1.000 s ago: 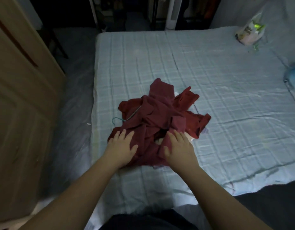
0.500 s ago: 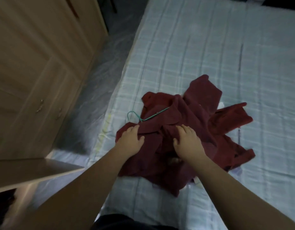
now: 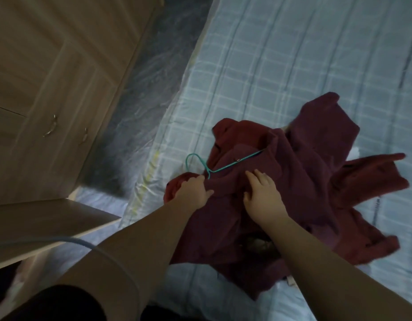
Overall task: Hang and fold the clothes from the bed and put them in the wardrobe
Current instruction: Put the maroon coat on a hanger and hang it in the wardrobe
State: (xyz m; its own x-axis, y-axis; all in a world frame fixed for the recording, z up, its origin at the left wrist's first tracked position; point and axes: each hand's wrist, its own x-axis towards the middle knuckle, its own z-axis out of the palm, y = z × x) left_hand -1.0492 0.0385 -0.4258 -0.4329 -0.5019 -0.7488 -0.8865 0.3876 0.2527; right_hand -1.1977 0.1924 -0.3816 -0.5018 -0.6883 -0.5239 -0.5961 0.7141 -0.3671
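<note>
Maroon clothes look soft and floppy; best lifted by the green hanger. Left hand grips them, right hand presses flat.

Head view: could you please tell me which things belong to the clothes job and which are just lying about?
Job: clothes, hanger, bed, wardrobe, left hand, right hand.
Lying about: cable, floor sheeting.
</note>
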